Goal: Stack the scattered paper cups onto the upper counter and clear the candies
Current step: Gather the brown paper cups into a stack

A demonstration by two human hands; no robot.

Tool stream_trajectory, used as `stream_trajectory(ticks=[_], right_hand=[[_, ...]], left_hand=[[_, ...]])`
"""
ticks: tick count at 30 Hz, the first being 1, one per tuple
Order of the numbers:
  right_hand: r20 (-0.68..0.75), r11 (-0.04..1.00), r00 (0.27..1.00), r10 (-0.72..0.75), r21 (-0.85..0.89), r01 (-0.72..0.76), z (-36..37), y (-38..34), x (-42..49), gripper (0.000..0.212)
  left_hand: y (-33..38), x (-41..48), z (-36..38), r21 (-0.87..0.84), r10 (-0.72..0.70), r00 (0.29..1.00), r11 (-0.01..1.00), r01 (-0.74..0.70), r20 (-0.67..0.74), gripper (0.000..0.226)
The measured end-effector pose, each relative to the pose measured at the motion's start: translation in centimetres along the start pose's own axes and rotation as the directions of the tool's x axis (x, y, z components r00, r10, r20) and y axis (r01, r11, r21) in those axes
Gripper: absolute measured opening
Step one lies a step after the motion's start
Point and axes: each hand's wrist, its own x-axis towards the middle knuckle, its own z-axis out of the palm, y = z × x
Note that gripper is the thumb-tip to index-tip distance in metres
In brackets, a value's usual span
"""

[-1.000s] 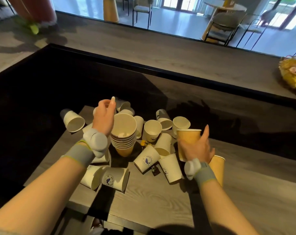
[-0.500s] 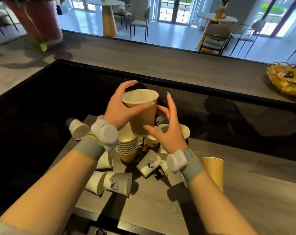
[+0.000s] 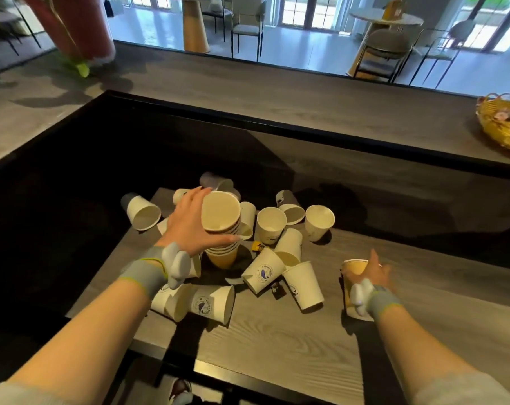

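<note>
- Your left hand (image 3: 194,226) wraps the brown stack (image 3: 221,229), thumb across the front and fingers round the back. The stack stands mid-pile on the lower counter (image 3: 277,352).
- Your right hand (image 3: 372,276) curls round the lone brown cup (image 3: 353,267), which is upright and well apart to the right of the pile.
- Risk 1: the stack's tall & you've got it near the top w/ one hand. Lift it tilted and the lower cups may slip out, esp. if the top cup isn't fully seated.
- Risk 2: the white cups (image 3: 262,271) lie on their sides just beside the stack, some touching. Sweep a forearm across & they'll prob. roll off the near or left edge.
- Risk 3: the yellow candy (image 3: 257,246) & dark candy (image 3: 277,289) sit between fallen cups, so they're easy to knock under one or miss.
- Risk 4: squeeze the lone cup too hard and the rim dents, so it won't nest clean.
- All cups in view are down low. The upper counter (image 3: 277,92) behind carries a basket (image 3: 501,127) at far right.
- Vs 0.5 s ago: both hands held a brown cup raised over the stack. Now it's nested on top, your left hand grips the stack, and your right has gone out to the lone cup, which hasn't moved.
</note>
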Motion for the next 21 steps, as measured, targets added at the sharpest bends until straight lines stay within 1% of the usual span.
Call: stream_trajectory(ticks=[2, 4, 6, 7, 9, 11, 12, 13, 15, 17, 18, 19, 21], right_hand=[[0.033, 0.999, 0.999, -0.004, 0.05, 0.002, 0.0, 0.6, 0.1, 0.098], [0.002, 0.997, 1.0, -0.011, 0.08, 0.011, 0.1, 0.7, -0.1, 0.1], [-0.132, 0.992, 0.989, -0.069, 0.098, 0.082, -0.1, 0.0, -0.8, 0.1], [-0.217, 0.981, 0.968, -0.127, 0.116, 0.155, -0.4, -0.7, -1.2, 0.099], [-0.363, 0.921, 0.906, -0.218, 0.231, 0.314, -1.5, -3.0, -2.2, 0.098], [-0.458, 0.8, 0.847, -0.27, 0.383, 0.462, -2.6, -5.9, -3.5, 0.095], [-0.492, 0.732, 0.816, -0.303, 0.429, 0.53, -3.2, -7.6, -4.3, 0.094], [-0.52, 0.666, 0.782, -0.345, 0.451, 0.594, -3.5, -9.2, -5.2, 0.093], [-0.539, 0.552, 0.714, -0.447, 0.462, 0.694, -3.3, -12.4, -7.2, 0.092], [-0.527, 0.447, 0.649, -0.549, 0.472, 0.76, -2.3, -15.2, -9.2, 0.089], [-0.525, 0.398, 0.611, -0.592, 0.468, 0.789, -1.6, -16.4, -10.1, 0.085], [-0.525, 0.356, 0.575, -0.628, 0.463, 0.812, -0.8, -17.7, -11.0, 0.078], [-0.511, 0.295, 0.522, -0.683, 0.46, 0.837, 0.6, -19.7, -12.7, 0.065]], left_hand=[[-0.2, 0.2, 0.1, -0.011, -0.043, 0.999, 0.999, 0.042, -0.024, 0.097], [0.1, 0.8, 0.2, -0.054, -0.037, 0.996, 0.998, 0.032, -0.078, 0.075], [0.2, 1.2, 0.7, -0.036, -0.011, 0.998, 0.999, 0.009, -0.058, 0.059], [0.2, 1.1, 0.9, -0.001, -0.005, 0.999, 1.0, 0.005, -0.032, 0.055], [-0.2, 1.2, 1.4, 0.093, -0.002, 1.0, 0.996, 0.005, -0.027, 0.056], [-0.3, 1.2, 1.4, 0.166, 0.009, 0.998, 0.986, 0.0, -0.056, 0.062], [-0.2, 1.1, 1.5, 0.162, 0.017, 0.997, 0.987, -0.005, -0.071, 0.062], [-0.1, 1.1, 1.5, 0.111, 0.02, 0.997, 0.994, -0.011, -0.079, 0.059], [0.2, 1.0, 1.4, -0.119, -0.017, 0.998, 0.993, 0.01, -0.062, 0.052], [0.4, 1.1, 1.2, -0.36, -0.107, 0.994, 0.929, 0.086, -0.037, 0.05], [0.7, 1.2, 0.9, -0.473, -0.17, 0.985, 0.871, 0.133, -0.037, 0.051], [1.1, 1.4, 0.4, -0.589, -0.227, 0.973, 0.792, 0.162, -0.038, 0.053], [2.2, 1.7, -0.5, -0.772, -0.276, 0.961, 0.615, 0.163, -0.017, 0.061]])
